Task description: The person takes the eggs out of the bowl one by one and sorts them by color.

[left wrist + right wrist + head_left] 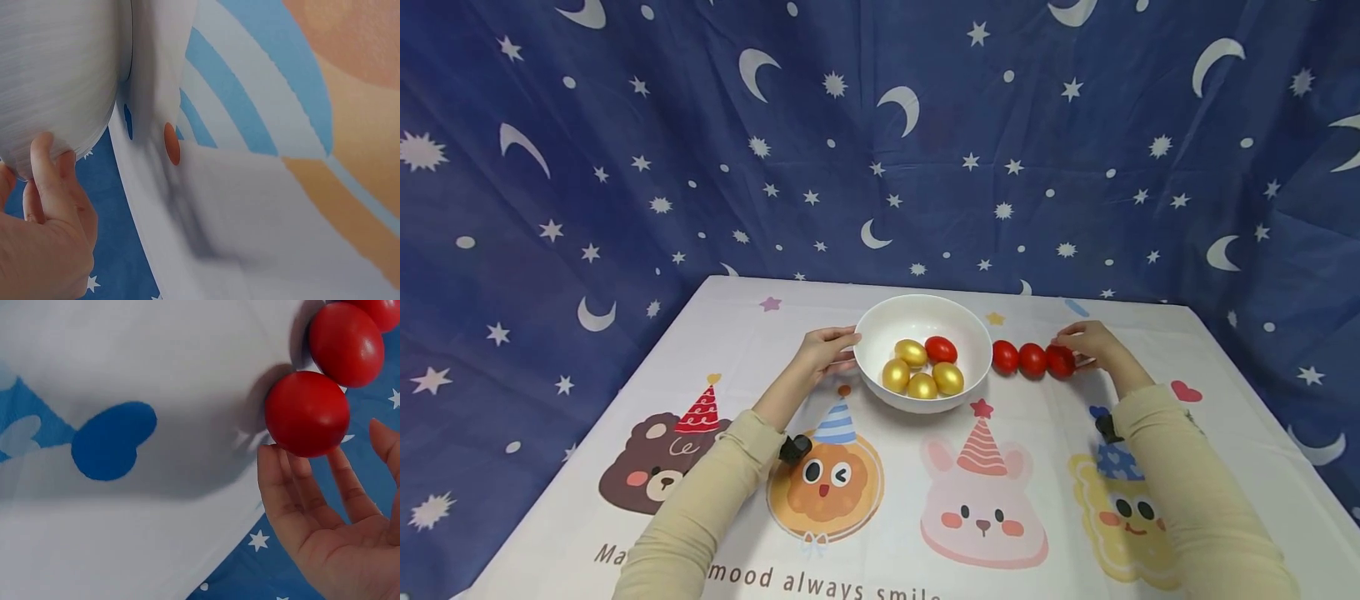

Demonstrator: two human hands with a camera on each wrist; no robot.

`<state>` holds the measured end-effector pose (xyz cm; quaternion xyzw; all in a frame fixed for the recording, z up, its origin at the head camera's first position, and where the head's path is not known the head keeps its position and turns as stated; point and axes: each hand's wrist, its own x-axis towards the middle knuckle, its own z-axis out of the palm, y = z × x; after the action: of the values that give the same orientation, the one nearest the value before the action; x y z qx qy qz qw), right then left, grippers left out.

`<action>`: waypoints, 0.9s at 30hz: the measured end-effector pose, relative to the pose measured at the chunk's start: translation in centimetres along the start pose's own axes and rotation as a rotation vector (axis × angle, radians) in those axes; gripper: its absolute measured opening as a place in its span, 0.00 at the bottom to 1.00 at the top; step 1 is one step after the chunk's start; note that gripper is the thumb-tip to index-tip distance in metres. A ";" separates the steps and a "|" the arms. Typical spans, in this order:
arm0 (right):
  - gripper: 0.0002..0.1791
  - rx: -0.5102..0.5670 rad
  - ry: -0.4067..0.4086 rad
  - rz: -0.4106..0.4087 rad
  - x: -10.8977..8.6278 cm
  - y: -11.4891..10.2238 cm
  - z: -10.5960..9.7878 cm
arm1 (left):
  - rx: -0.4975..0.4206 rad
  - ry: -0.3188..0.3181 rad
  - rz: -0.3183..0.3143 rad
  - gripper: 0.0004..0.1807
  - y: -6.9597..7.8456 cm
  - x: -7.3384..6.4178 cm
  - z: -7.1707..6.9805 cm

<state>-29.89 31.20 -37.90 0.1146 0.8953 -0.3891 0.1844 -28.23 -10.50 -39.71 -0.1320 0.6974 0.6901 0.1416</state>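
A white bowl [925,403] stands on the table with several gold eggs [922,386] and one red egg [941,350] inside. My left hand [826,353] grips the bowl's left side, thumb by the rim and fingers against the outer wall; in the left wrist view the fingertips press the bowl [56,75]. To the right of the bowl, three red eggs [1032,361] lie in a row. My right hand [1092,342] is at the outermost red egg [307,414]. Its fingertips reach that egg while the thumb stands apart, as the right wrist view shows.
The white tablecloth [850,575] carries printed cartoon figures and lettering. Behind the table hangs a dark blue curtain [820,167] with moons and stars. A small black device [794,448] sits at the left wrist, and another [1107,428] at the right.
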 end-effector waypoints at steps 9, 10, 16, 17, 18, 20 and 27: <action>0.29 -0.019 0.070 -0.055 -0.5 -0.4 -1.0 | 0.006 -0.008 -0.004 0.22 0.1 0.0 0.1; 0.29 -0.017 0.076 -0.062 -0.5 -0.4 -1.0 | 0.004 -0.009 -0.003 0.22 0.1 0.0 0.1; 0.29 -0.010 0.095 -0.087 -0.7 -0.8 -1.1 | -0.006 -0.006 0.006 0.22 0.1 0.1 0.0; 0.29 -0.009 0.098 -0.089 -0.7 -0.9 -1.0 | -0.005 -0.004 0.006 0.22 0.1 0.1 0.0; 0.29 -0.008 0.101 -0.091 -0.8 -1.1 -1.0 | -0.004 -0.002 0.006 0.22 0.1 0.1 0.0; 0.29 -0.004 0.104 -0.098 -0.9 -1.3 -0.9 | 0.000 0.000 0.004 0.22 0.1 0.1 0.0; 0.29 0.001 0.110 -0.135 -1.6 -2.4 -0.3 | -0.002 -0.007 0.005 0.22 0.1 0.1 0.2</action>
<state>-29.34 29.74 -35.43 0.0754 0.9096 -0.3940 0.1082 -28.33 -10.35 -39.70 -0.1280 0.6966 0.6915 0.1422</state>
